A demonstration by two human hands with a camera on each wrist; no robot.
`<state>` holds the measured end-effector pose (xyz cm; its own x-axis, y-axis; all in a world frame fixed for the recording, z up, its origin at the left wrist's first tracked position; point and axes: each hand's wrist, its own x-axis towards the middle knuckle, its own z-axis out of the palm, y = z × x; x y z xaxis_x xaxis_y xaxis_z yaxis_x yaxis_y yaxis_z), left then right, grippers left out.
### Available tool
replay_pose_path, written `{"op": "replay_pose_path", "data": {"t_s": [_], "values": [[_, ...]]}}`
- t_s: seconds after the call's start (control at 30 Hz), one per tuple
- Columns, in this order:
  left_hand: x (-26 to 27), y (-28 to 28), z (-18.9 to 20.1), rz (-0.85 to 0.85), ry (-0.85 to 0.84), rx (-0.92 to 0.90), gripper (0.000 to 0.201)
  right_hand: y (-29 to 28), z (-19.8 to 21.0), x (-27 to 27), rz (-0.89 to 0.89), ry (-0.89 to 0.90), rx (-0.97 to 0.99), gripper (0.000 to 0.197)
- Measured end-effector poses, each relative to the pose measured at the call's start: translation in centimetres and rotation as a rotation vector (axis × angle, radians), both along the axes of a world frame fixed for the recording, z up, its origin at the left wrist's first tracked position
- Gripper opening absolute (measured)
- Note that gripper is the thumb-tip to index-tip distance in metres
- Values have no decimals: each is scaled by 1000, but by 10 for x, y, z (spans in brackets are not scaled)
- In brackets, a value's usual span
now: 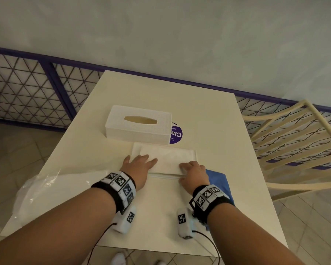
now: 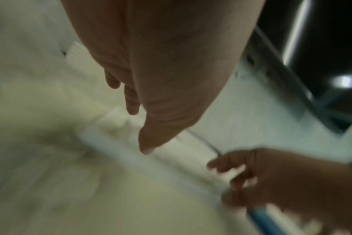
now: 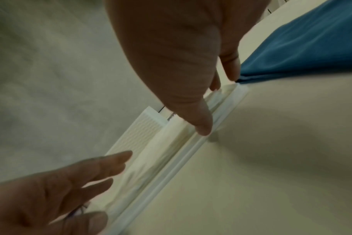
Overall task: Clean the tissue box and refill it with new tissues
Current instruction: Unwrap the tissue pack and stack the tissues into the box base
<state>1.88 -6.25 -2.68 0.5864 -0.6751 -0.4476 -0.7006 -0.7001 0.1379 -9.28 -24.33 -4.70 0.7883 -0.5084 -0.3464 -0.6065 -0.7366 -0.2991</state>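
Lying flat on a shallow white tray (image 1: pixel 135 150) near the middle of the cream bench (image 1: pixel 208 115), the stack of white tissues (image 1: pixel 170 157) sits just in front of the white textured tissue box cover (image 1: pixel 138 124); the cover stands upright on the bench beyond the tray, its oval slot facing up and showing nothing inside; a round purple sticker (image 1: pixel 177 135) on the bench peeks out at the cover's right end. The left hand (image 1: pixel 139 165) rests palm down on the left part of the stack, fingers straight and spread, gripping nothing; the right hand (image 1: pixel 194 174) is at the near right edge of the stack, fingers bent down onto the tissues and thumb at the tray's rim (image 3: pixel 199 143), though whether it actually pinches them cannot be told. A blue cloth (image 1: pixel 219 180) lies just right of the right hand; crumpled clear plastic wrap (image 1: pixel 46 190) lies at the bench's near left edge; a cream chair (image 1: pixel 294 142) stands to the right.
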Motion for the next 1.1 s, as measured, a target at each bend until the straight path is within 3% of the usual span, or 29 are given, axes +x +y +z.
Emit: {"op": "replay_pose_path", "data": {"t_s": [0.13,0.27,0.33,0.4,0.47,0.53,0.7,0.87,0.97,1.1], "values": [[9,43,36,175,-55,-233,55,28,9,5,62,-106,4,46],[13,112,45,347,-105,-280,43,73,21,23,244,-165,181,33],[8,143,39,416,-75,-224,58,96,22,34,317,-133,262,32],[2,167,29,454,-42,-147,92,115,20,44,346,-65,318,34],[-3,184,18,473,-27,-63,121,130,19,55,328,-17,361,36],[-5,195,7,502,-9,-25,134,141,18,65,274,-22,413,39],[-6,208,-14,535,65,-95,141,158,21,84,184,-92,603,45],[-7,213,-24,521,72,-127,136,169,15,101,91,-85,526,33],[-7,214,-27,520,67,-131,134,177,19,105,167,-114,575,32],[-8,214,-29,527,67,-148,132,181,24,107,238,29,534,44]]}}
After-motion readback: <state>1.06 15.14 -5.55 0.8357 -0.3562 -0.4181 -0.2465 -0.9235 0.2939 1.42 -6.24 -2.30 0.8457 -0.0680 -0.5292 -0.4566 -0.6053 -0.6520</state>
